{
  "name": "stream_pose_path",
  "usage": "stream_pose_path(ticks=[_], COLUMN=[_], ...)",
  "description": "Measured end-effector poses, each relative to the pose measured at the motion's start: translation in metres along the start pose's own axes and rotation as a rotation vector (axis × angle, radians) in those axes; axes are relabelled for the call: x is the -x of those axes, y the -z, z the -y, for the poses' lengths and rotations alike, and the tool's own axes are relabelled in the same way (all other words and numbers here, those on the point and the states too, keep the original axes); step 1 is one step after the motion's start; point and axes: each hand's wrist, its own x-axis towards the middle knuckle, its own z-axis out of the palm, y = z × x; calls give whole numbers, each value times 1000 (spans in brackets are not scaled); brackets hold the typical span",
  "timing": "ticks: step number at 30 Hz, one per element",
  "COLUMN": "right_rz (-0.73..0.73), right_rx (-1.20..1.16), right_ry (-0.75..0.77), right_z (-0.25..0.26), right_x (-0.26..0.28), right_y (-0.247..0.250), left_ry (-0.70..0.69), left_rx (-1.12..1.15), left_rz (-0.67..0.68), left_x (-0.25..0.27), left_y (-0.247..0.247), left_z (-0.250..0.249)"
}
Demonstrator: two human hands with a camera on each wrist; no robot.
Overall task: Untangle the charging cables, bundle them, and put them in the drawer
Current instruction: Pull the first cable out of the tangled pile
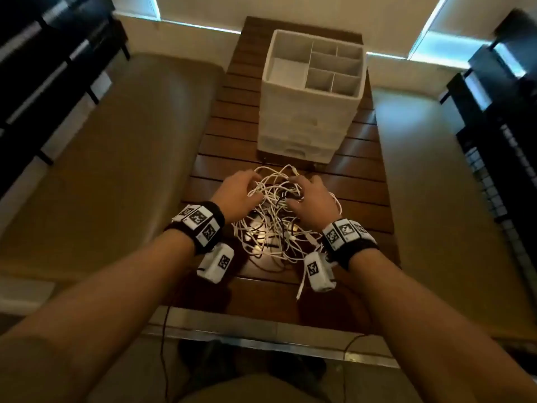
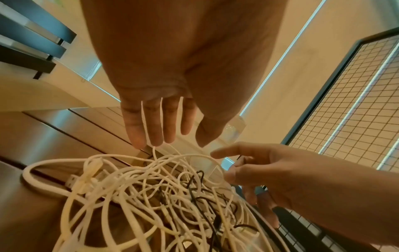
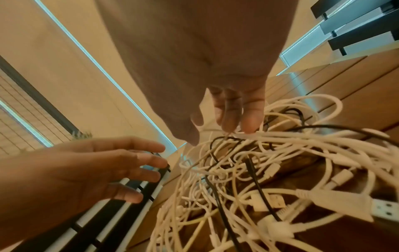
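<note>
Both hands over cable tangle [image 1: 271, 216] on table [image 1: 360, 181]: left hand [image 1: 236, 193] released, fingers straight; right hand [image 1: 312, 199] released, fingertips touching cables.

You are sitting in what looks like a home living room or lounge. In front of you is a low slatted wooden table [image 1: 363, 181] of dark brown boards. Padded tan seats run along both sides of it, a bench cushion [image 1: 122, 158] on the left and another [image 1: 453, 181] on the right. On the far part of the table stands a white plastic drawer unit [image 1: 308, 112] with open compartments on top, a household organiser. Pale roller blinds [image 1: 305, 10] cover windows on the far wall, daylight leaking at their edges. Black shelving [image 1: 43, 68] stands far left and a black wire grid panel [image 2: 356, 105] right.
</note>
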Motion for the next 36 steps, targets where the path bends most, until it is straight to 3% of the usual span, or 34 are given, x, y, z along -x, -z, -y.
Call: stream_pose_path(ticks=[3, 8, 14, 18, 22, 26, 30, 32, 34, 36], right_rz=[-18, -170, -354, -416, -527, -446, -268, -369, -519, -441], right_rx=[47, -96, -357, -619, -731, -567, -9, 94, 47, -15], right_ry=[-42, 56, 197, 188, 158, 96, -98, -147, 68, 293], right_z=[3, 7, 34, 52, 57, 43, 27, 34, 47, 54], right_x=[-5, -2, -2, 10, 11, 16, 21, 27, 32, 28], right_y=[-5, -10, 39, 68, 89, 81, 65, 64, 68, 71], left_ry=[13, -71, -145, -174, -137, -49, -49, -102, -162, -211], left_rx=[-29, -235, 251, 346, 398, 495, 535, 533, 534, 515], left_rz=[74, 91, 2, -19, -7, -62, -133, -154, -107, -15], left_x=[-8, -18, -12, -8, -5, -9, -14, -16, -21, -22], left_y=[-3, -6, -3, 2, 5, -1, 8, 19, 28, 36], left_z=[-2, -17, -34, -34, -23, -23, -42, -56, -68, -82])
